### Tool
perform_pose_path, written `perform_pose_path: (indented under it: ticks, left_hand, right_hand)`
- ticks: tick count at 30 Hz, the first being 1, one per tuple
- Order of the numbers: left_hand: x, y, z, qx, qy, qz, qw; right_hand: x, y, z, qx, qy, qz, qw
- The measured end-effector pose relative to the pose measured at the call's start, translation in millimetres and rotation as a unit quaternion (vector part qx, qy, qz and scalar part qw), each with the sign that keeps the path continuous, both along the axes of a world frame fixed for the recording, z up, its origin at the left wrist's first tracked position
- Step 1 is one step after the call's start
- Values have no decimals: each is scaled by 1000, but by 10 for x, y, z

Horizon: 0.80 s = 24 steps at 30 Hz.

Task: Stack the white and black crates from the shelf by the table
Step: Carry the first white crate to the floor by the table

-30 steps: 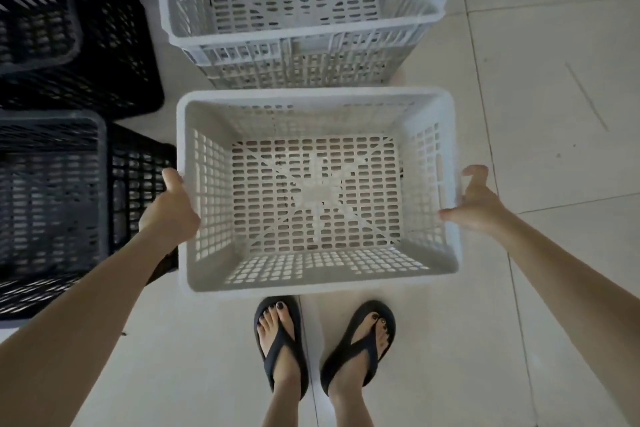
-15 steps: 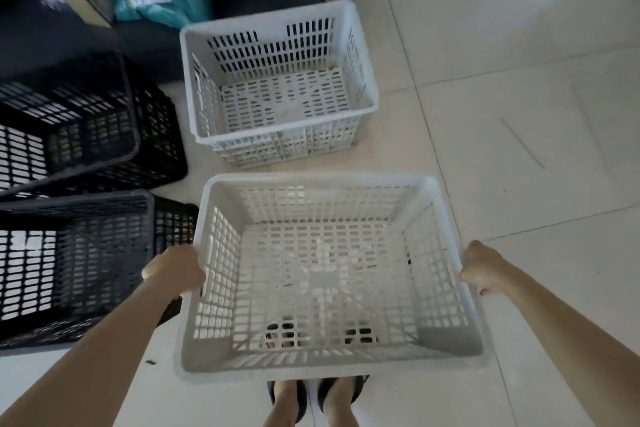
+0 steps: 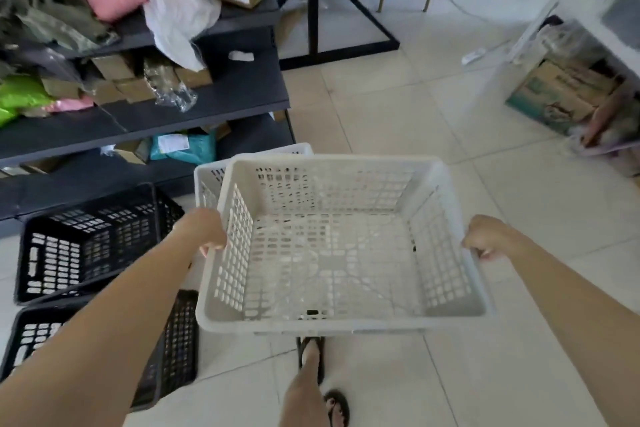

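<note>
I hold a white slotted crate [image 3: 332, 253] up off the floor in front of me. My left hand [image 3: 207, 230] grips its left rim and my right hand [image 3: 486, 236] grips its right rim. A second white crate [image 3: 211, 177] stands on the floor behind it, mostly hidden, with only its left corner and far rim showing. Two black crates sit on the floor at my left: a far black crate [image 3: 86, 239] and a near black crate [image 3: 173, 340], partly covered by my left forearm.
A dark shelf unit [image 3: 207, 104] full of parcels and bags runs along the left. A black metal table frame [image 3: 332, 10] stands behind. A white rack with a cardboard box [image 3: 554, 97] is at the right. Pale floor tiles [image 3: 415, 121] stretch ahead. My sandalled feet are below the crate.
The white crate has come up from the floor to waist height in both hands. My view has lifted from the floor to the shelf and room ahead.
</note>
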State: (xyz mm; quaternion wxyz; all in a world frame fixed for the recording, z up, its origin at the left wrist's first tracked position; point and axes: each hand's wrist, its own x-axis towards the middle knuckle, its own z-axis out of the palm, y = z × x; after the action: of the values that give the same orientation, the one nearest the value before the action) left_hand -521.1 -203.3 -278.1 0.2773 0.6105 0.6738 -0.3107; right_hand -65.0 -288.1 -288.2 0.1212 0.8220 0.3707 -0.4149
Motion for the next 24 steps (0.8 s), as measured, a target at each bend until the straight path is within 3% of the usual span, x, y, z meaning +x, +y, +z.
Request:
perform_pose_path:
  ticks: [10,18,24]
  left_hand:
    - [993,1528,599,32,-39,21,999]
    - [1991,2675,703,21,-35,61,997]
    - [2696,3443,642,14,-17,104,994]
  right_hand:
    - [997,1435,804,49,-33,-21,998]
    - [1995,2714,870,-49,-74,54,995]
    - [2860,3894,617,-37,-52,89,994]
